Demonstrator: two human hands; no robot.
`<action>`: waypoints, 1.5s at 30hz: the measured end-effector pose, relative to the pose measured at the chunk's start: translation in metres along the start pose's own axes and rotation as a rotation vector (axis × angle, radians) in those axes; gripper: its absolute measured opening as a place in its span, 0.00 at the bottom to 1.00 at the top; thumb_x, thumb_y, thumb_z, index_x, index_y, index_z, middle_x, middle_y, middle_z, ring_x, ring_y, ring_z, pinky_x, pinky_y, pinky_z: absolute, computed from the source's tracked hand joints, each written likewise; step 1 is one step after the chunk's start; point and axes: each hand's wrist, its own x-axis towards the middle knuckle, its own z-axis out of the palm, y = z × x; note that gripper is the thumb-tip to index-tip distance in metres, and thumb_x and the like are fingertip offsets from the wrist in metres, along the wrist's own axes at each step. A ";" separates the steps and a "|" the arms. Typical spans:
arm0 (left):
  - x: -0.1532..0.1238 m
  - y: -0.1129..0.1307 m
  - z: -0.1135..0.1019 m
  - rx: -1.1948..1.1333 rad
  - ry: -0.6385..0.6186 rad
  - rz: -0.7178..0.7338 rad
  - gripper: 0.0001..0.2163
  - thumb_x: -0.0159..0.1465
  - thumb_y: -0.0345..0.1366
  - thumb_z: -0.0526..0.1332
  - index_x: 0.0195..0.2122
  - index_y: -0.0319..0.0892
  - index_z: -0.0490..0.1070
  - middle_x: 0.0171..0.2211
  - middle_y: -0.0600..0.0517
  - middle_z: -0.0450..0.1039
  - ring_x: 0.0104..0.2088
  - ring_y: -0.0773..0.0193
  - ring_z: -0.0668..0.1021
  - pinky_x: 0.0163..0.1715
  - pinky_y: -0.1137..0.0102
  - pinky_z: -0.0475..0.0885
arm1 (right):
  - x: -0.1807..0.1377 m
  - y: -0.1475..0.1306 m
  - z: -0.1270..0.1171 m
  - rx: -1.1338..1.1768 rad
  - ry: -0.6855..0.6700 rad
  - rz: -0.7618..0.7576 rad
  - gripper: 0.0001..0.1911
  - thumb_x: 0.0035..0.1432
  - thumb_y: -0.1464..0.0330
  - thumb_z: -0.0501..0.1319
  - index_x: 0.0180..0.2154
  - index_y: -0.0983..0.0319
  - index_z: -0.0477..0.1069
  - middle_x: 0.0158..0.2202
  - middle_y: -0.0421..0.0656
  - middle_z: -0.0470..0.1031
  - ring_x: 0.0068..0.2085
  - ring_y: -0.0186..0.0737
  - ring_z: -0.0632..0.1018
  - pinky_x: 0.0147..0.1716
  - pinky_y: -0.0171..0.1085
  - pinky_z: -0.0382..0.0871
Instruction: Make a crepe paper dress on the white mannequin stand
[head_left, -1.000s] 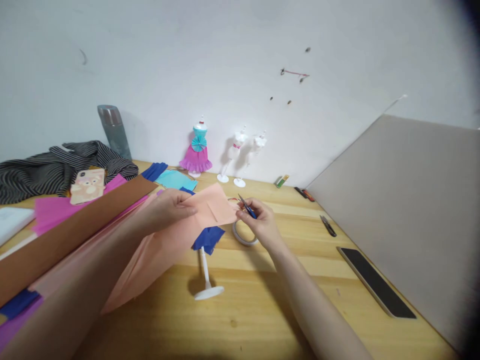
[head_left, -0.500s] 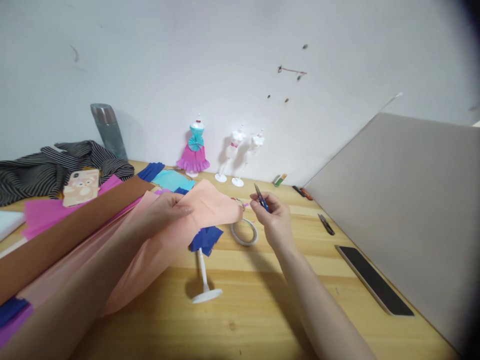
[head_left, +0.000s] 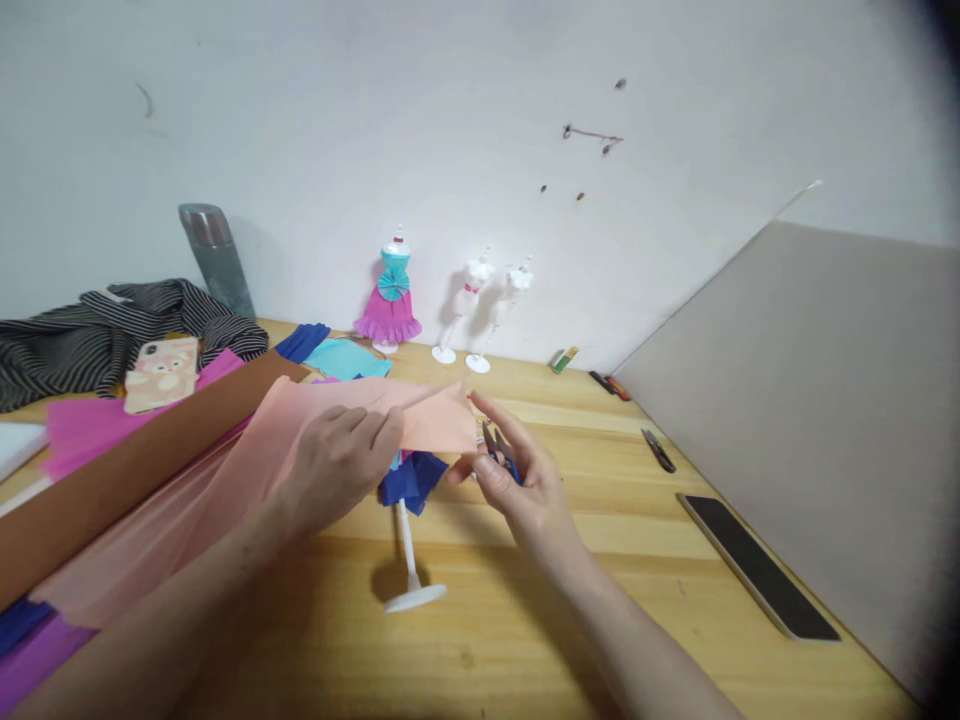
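Observation:
My left hand (head_left: 341, 460) is closed on a large sheet of peach crepe paper (head_left: 439, 420), which stretches back to the left under my forearm. Blue-handled scissors (head_left: 501, 450) are in my right hand (head_left: 529, 490), their blades parted close to the paper's right end. The index finger of that hand reaches up beside the paper's corner. Below the paper stands a small mannequin on a white stand (head_left: 416, 597), dressed in dark blue paper (head_left: 415, 480); the sheet hides its upper part. A ring of tape behind my right hand is mostly covered.
Along the wall stand a mannequin in a pink skirt (head_left: 388, 312) and two bare white mannequins (head_left: 475, 285). At left are a brown paper strip (head_left: 142, 465), striped cloth (head_left: 52, 340), a phone (head_left: 161, 375) and a bottle (head_left: 217, 255). At right lie a cutter (head_left: 658, 451) and a dark-topped slab (head_left: 757, 565).
My left hand has turned knuckles up and lowered, and the paper is now flatter. My right hand has moved down and left, bringing the scissors close to the paper's edge.

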 end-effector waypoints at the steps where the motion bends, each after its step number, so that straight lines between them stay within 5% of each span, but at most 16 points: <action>1: 0.000 0.000 -0.001 0.144 0.057 0.113 0.10 0.62 0.23 0.51 0.37 0.36 0.71 0.23 0.49 0.71 0.23 0.63 0.72 0.25 0.69 0.64 | 0.001 0.002 0.000 0.033 0.005 0.023 0.39 0.53 0.55 0.63 0.62 0.61 0.56 0.23 0.39 0.72 0.21 0.34 0.67 0.19 0.33 0.56; 3: 0.000 -0.001 -0.001 0.382 0.150 0.293 0.09 0.62 0.21 0.52 0.39 0.34 0.70 0.22 0.51 0.70 0.22 0.65 0.71 0.24 0.69 0.64 | 0.005 0.008 0.000 0.098 0.031 0.080 0.40 0.50 0.53 0.64 0.61 0.61 0.57 0.20 0.36 0.68 0.17 0.30 0.61 0.17 0.32 0.50; 7: -0.001 0.002 0.006 0.490 0.123 0.375 0.09 0.61 0.20 0.53 0.39 0.32 0.70 0.21 0.53 0.68 0.22 0.65 0.70 0.24 0.68 0.64 | 0.019 0.024 -0.001 0.147 0.160 0.199 0.37 0.44 0.59 0.68 0.55 0.63 0.64 0.17 0.30 0.56 0.16 0.25 0.52 0.16 0.31 0.41; 13: -0.002 0.032 0.013 0.221 -0.149 0.180 0.11 0.63 0.30 0.58 0.46 0.35 0.69 0.38 0.44 0.75 0.36 0.56 0.75 0.33 0.64 0.68 | 0.039 0.049 -0.009 0.126 0.221 0.283 0.25 0.39 0.67 0.68 0.43 0.62 0.70 0.17 0.30 0.58 0.15 0.25 0.52 0.15 0.31 0.42; 15: -0.006 0.047 0.013 0.048 -0.188 0.087 0.09 0.63 0.38 0.59 0.39 0.38 0.72 0.33 0.46 0.75 0.34 0.58 0.75 0.32 0.65 0.68 | 0.042 0.054 -0.013 0.139 0.209 0.301 0.24 0.38 0.67 0.68 0.41 0.62 0.71 0.16 0.29 0.57 0.15 0.25 0.52 0.15 0.31 0.41; 18: -0.011 0.061 0.015 -0.095 -0.176 -0.059 0.08 0.64 0.36 0.58 0.29 0.41 0.71 0.24 0.53 0.73 0.25 0.65 0.73 0.27 0.70 0.67 | 0.043 0.054 -0.015 0.174 0.184 0.330 0.22 0.39 0.66 0.68 0.40 0.62 0.70 0.14 0.28 0.55 0.13 0.24 0.50 0.14 0.30 0.39; 20: -0.009 0.060 0.018 -0.021 -0.085 -0.010 0.06 0.63 0.35 0.59 0.37 0.39 0.73 0.32 0.48 0.76 0.32 0.60 0.75 0.33 0.67 0.69 | 0.042 0.052 -0.014 0.200 0.161 0.344 0.20 0.39 0.65 0.68 0.38 0.62 0.69 0.13 0.27 0.53 0.13 0.24 0.49 0.14 0.30 0.38; 22: -0.004 0.053 0.020 0.074 -0.016 0.028 0.16 0.61 0.34 0.61 0.50 0.37 0.69 0.43 0.42 0.75 0.41 0.53 0.75 0.41 0.61 0.69 | 0.038 0.047 -0.011 0.224 0.132 0.347 0.17 0.40 0.63 0.68 0.34 0.62 0.70 0.12 0.27 0.52 0.13 0.23 0.48 0.14 0.30 0.37; 24: 0.002 0.042 0.022 0.036 -0.057 0.033 0.15 0.62 0.32 0.59 0.50 0.37 0.69 0.49 0.41 0.73 0.49 0.51 0.72 0.48 0.58 0.67 | 0.034 0.040 -0.008 0.241 0.101 0.335 0.16 0.40 0.61 0.68 0.31 0.63 0.70 0.12 0.28 0.52 0.13 0.22 0.48 0.14 0.30 0.37; 26: 0.006 0.032 0.023 -0.105 -0.127 0.032 0.09 0.64 0.29 0.54 0.38 0.39 0.74 0.39 0.45 0.77 0.40 0.57 0.75 0.44 0.63 0.68 | 0.030 0.034 -0.008 0.253 0.078 0.309 0.18 0.42 0.59 0.68 0.32 0.64 0.71 0.14 0.30 0.56 0.13 0.22 0.49 0.15 0.31 0.37; 29: 0.011 0.021 0.018 -0.319 -0.197 -0.276 0.13 0.65 0.32 0.51 0.27 0.40 0.72 0.24 0.52 0.73 0.28 0.64 0.72 0.32 0.70 0.67 | 0.028 0.026 -0.014 0.190 0.132 0.150 0.20 0.44 0.58 0.67 0.37 0.63 0.73 0.19 0.34 0.65 0.15 0.23 0.54 0.16 0.31 0.42; 32: 0.015 0.012 0.008 -0.596 -0.215 -0.534 0.11 0.62 0.36 0.53 0.25 0.40 0.69 0.20 0.56 0.64 0.25 0.67 0.68 0.27 0.73 0.62 | 0.031 0.022 -0.024 0.003 0.175 -0.036 0.20 0.43 0.60 0.69 0.38 0.62 0.75 0.27 0.40 0.73 0.20 0.28 0.63 0.18 0.32 0.53; 36: 0.020 0.002 0.000 -0.838 -0.271 -0.702 0.14 0.57 0.43 0.56 0.19 0.40 0.59 0.18 0.59 0.51 0.21 0.72 0.58 0.22 0.74 0.51 | 0.036 0.024 -0.026 -0.155 0.037 -0.084 0.23 0.41 0.62 0.71 0.42 0.60 0.75 0.41 0.46 0.77 0.29 0.36 0.72 0.24 0.33 0.62; 40: 0.023 0.001 -0.002 -0.861 -0.273 -0.761 0.15 0.53 0.44 0.56 0.18 0.41 0.55 0.19 0.59 0.47 0.21 0.73 0.54 0.21 0.74 0.47 | 0.039 0.031 -0.021 -0.134 -0.049 -0.085 0.23 0.37 0.62 0.73 0.39 0.59 0.77 0.40 0.45 0.78 0.41 0.45 0.76 0.37 0.39 0.69; 45: 0.023 0.003 -0.002 -0.738 -0.257 -0.712 0.15 0.54 0.44 0.54 0.18 0.42 0.52 0.19 0.59 0.46 0.21 0.73 0.54 0.22 0.73 0.47 | 0.038 0.036 -0.021 -0.067 -0.019 0.000 0.15 0.41 0.60 0.71 0.31 0.61 0.77 0.29 0.41 0.75 0.30 0.39 0.74 0.33 0.38 0.68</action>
